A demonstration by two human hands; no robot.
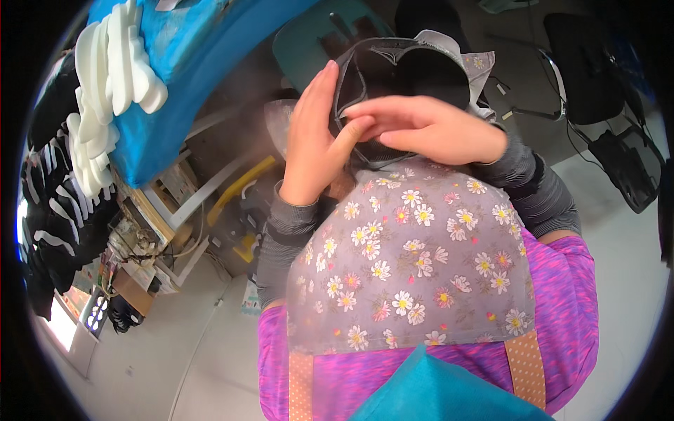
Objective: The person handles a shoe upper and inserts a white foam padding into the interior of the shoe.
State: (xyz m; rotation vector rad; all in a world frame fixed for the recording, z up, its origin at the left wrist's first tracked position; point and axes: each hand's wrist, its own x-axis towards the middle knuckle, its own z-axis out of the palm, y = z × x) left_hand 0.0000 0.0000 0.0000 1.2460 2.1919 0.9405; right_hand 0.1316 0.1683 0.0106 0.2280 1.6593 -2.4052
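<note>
Over my lap, my left hand [312,137] is raised with its fingers stretched up along the left edge of a black, open-topped piece [428,70] with a grey rim. My right hand [435,130] reaches across from the right, its fingers long and its thumb apart. The right fingertips meet the left thumb in front of the piece. Nothing shows clearly between the fingers. What kind of article the black piece is, I cannot make out. Below the hands spreads my grey flowered apron [414,259].
White foot-shaped pieces [116,63] are stacked on a blue cover [210,42] at the upper left. Black pieces with white strips [60,210] lie beyond. A cluttered wooden shelf [151,217] stands lower left. A black chair [583,70] and a black bag [621,168] are at right.
</note>
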